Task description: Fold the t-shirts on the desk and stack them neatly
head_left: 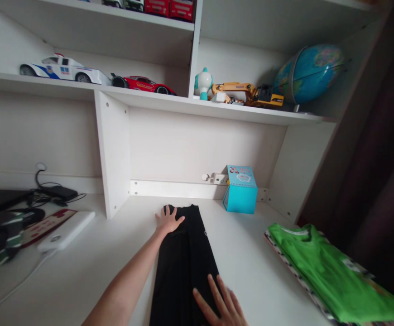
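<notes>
A black garment (pixel 183 253), probably trousers, lies lengthwise on the white desk, its far end toward the back panel. My left hand (pixel 167 222) rests on the far left corner of the cloth with fingers spread. Closer to me, my right hand (pixel 222 301) lies over the garment's right edge, palm down and fingers apart. A small white mark shows on the right side of the cloth. The near end of the garment runs out of view at the bottom.
On the right lies a stack of folded clothes topped by a green T-shirt (pixel 329 276). A blue desk calendar (pixel 241 194) stands at the back. To the left are a white power strip (pixel 66 231) and a black adapter (pixel 59 192). Shelves above hold toy vehicles and a globe (pixel 314 74).
</notes>
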`<state>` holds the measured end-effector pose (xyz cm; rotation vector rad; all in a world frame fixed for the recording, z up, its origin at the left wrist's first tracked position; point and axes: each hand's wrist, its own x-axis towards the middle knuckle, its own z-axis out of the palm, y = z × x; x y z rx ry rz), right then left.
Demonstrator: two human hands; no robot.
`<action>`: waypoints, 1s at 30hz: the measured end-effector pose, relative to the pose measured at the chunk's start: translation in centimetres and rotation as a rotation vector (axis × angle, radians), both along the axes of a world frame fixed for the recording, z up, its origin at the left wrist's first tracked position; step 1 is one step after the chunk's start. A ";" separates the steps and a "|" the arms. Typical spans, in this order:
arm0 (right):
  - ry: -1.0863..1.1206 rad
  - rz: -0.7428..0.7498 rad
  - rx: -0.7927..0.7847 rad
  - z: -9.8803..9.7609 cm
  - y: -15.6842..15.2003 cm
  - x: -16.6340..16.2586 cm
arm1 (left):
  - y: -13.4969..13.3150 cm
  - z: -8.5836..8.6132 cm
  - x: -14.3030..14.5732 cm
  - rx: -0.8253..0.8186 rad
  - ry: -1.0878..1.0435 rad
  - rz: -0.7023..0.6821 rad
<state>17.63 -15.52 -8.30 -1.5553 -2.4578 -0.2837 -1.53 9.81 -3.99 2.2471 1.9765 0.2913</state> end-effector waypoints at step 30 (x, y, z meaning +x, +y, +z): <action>0.259 0.207 -0.162 2.7 -8.3 4.0 | -30.8 -1.6 -7.0 0.045 -0.014 -0.712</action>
